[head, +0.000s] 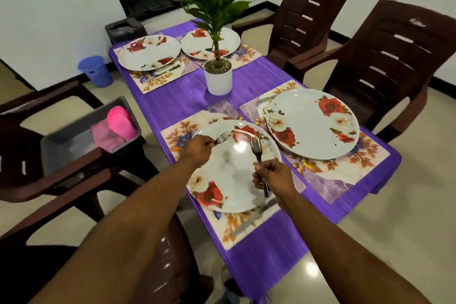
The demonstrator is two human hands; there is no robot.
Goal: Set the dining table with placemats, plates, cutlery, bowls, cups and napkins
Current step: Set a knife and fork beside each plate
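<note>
The left hand [197,147] is curled closed around the handle of a fork [221,138], fingers wrapped tight so that only the tines and a short neck show past the knuckles. The tines point to the right, over the far left part of the near plate [229,168]. The right hand [274,176] pinches a second fork [259,163] about halfway down its handle, thumb and fingertips closed on the metal and the other fingers bent in beside them. That fork stands nearly upright in the view, tines toward the far end, over the right rim of the near plate, with the handle end poking out below the hand.

The near plate, white with red roses, lies on a floral placemat [237,229] on the purple tablecloth [172,99]. Right of the near plate, a second rose plate [313,123] sits on its own placemat, well apart from both hands. Beyond the near plate, a potted plant [218,76] in a white pot stands mid-table. Farther past it lie two more plates [149,53] on placemats, cutlery just showing at the near edge of the left one. Left of the near plate, off the table, a grey tub [66,140] rests on a brown chair and holds pink items [121,123]. Two brown chairs [385,69] stand on the right side of the table.
</note>
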